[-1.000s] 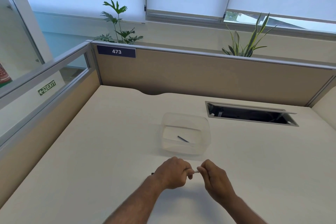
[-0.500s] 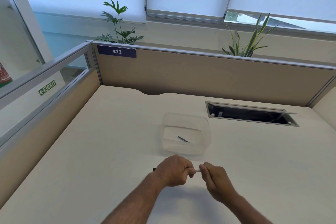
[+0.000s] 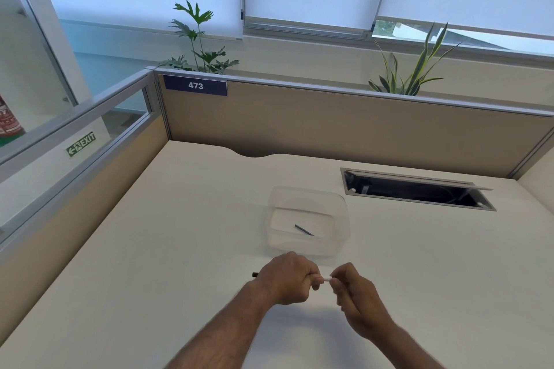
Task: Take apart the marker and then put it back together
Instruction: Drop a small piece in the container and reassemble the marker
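Note:
My left hand (image 3: 287,278) is closed around a white marker (image 3: 326,279), whose dark end pokes out past the left side of the fist. My right hand (image 3: 353,290) pinches the marker's right end between thumb and fingers. Only a short white stretch shows between the two hands; the remainder of the body is hidden in my fists. Just beyond the hands stands a clear plastic container (image 3: 340,204) with a thin dark marker part (image 3: 304,230) lying on its bottom.
The beige desk (image 3: 180,249) is walled by tan cubicle partitions at the back and left. An open cable tray slot (image 3: 416,189) lies at the back right. Two plants stand behind the back partition.
My two hands have drawn slightly apart, and a little more of the white marker shows between them. The container and the part inside it have not moved.

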Demonstrator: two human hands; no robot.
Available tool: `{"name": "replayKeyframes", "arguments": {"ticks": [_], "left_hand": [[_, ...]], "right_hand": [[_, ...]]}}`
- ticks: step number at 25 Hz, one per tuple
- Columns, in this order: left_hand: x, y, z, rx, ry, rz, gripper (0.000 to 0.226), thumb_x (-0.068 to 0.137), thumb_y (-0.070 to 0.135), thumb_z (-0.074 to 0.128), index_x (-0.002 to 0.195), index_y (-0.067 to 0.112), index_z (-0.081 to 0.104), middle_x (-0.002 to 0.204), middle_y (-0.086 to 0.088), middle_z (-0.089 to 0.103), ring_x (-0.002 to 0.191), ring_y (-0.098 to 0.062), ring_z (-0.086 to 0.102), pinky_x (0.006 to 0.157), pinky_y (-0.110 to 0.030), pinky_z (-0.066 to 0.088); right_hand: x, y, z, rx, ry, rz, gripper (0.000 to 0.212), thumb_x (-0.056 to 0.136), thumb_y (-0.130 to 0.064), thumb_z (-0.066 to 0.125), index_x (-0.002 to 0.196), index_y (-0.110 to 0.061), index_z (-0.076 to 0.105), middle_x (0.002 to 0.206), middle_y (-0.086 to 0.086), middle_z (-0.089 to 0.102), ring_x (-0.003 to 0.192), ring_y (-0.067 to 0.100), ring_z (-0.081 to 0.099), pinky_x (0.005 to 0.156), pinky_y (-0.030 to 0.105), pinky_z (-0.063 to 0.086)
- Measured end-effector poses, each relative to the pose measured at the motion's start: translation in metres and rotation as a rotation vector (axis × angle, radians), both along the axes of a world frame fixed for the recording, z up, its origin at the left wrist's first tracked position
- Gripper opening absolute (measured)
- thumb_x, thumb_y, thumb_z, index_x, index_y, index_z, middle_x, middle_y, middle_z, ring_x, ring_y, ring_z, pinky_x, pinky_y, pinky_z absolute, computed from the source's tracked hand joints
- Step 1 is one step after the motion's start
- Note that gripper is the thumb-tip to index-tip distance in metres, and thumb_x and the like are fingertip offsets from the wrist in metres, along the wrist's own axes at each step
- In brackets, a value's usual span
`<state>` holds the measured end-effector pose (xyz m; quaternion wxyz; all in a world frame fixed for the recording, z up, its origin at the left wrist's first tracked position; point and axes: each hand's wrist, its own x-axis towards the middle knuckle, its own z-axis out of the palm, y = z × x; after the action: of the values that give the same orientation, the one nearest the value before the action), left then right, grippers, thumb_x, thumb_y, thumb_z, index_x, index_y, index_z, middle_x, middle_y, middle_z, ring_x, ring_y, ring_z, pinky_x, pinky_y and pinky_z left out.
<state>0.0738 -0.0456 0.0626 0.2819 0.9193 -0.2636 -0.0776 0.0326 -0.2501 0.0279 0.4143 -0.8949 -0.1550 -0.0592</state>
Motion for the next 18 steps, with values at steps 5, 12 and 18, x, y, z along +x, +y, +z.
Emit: {"name": "replayKeyframes", "arguments": {"ticks": [5,12,18], "left_hand": [[-0.002,-0.001,-0.003,-0.03,0.031,-0.012,0.026,0.095,0.027,0.053,0.086,0.019,0.075,0.085,-0.003,0.076,0.065,-0.012,0.055,0.062,-0.025,0.044],[-0.003,-0.001,-0.001,-0.002,0.005,-0.017,0.024,0.094,0.027,0.052,0.088,0.021,0.075,0.087,-0.003,0.076,0.073,-0.02,0.064,0.067,-0.033,0.054],[0.001,-0.002,0.002,0.011,-0.023,0.004,0.024,0.094,0.031,0.053,0.088,0.022,0.073,0.086,-0.001,0.076,0.073,-0.021,0.066,0.067,-0.035,0.056]], "right_hand": [[0.004,0.001,0.0,-0.106,-0.115,0.031,0.016,0.095,-0.016,0.054,0.079,-0.014,0.051,0.062,-0.01,0.049,0.054,0.006,0.038,0.051,0.02,0.034],[0.005,0.015,0.003,-0.019,-0.116,-0.087,0.042,0.1,-0.022,0.047,0.059,-0.03,0.048,0.048,-0.015,0.039,0.044,0.004,0.033,0.047,0.024,0.03],[0.01,0.017,0.005,0.33,0.189,-0.125,0.056,0.095,-0.042,0.046,0.045,-0.018,0.051,0.034,-0.001,0.043,0.029,0.019,0.039,0.036,0.021,0.032]]}}
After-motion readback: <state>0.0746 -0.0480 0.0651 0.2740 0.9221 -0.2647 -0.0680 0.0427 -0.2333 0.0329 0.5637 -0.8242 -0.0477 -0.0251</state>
